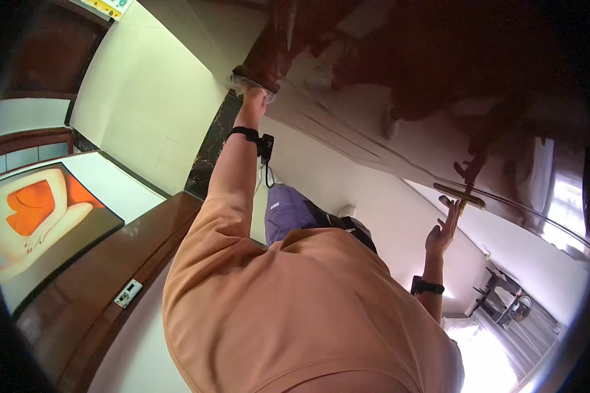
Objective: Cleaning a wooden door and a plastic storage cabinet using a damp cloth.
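**Cloth at the top of a dark door, one arm stretched up**

Head view: The picture is strongly bent and tilted, and the person's orange shirt fills the lower middle, hiding most of what lies beneath it. The dark brown door point(439, 72) is glossy and full of reflections, so its panels are hard to read, and its far side fades into the black rim of the lens. The bright window at the lower right is washed out.

The left hand point(254, 98) is closed around a pale cloth point(248, 82), pressing it against the upper edge of the door; the cloth is bunched and mostly covered by the fingers. That arm is stretched out nearly straight from the shoulder, with a black wrist strap point(246, 133) on it.

The right hand point(442, 234) is open, fingers spread and slightly curled, palm toward the door. Its fingertips sit just beside the brass door handle point(460, 195); whether they touch it cannot be told. The forearm is bent upward and wears a black band point(427, 286).
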